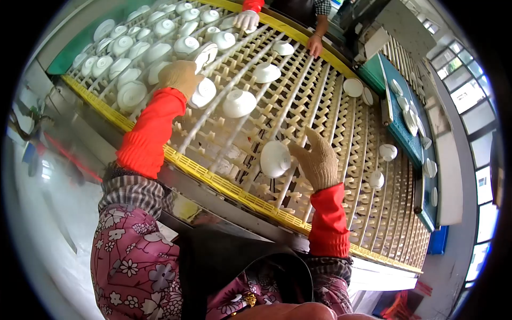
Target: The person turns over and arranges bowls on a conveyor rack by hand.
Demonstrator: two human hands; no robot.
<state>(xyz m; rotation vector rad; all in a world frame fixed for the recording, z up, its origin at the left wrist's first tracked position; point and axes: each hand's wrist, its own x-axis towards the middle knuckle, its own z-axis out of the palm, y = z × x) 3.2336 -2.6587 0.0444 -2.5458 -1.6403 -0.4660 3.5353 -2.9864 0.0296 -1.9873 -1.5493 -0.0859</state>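
Observation:
My left hand [181, 79], in a tan knit glove and red sleeve, is among white bowls at the left of the slatted conveyor. Its fingers curl at the edge of a tilted bowl [206, 56]; the grip is partly hidden. Just below its fingertips sits another white bowl [202, 93]. My right hand [318, 160], gloved alike, is over the middle of the conveyor with thumb and fingers apart. Beside its thumb is a tilted white bowl [276, 159]; I cannot tell whether they touch. Between my hands a bowl [239, 103] lies upside down.
The pegged conveyor [304, 112] has yellow edge rails [224, 186]. Several bowls crowd its left end. Across it are a co-worker's gloved hand [247, 20] and a bare hand [315, 46]. A blue-green belt [397, 114] with white dishes runs at the right.

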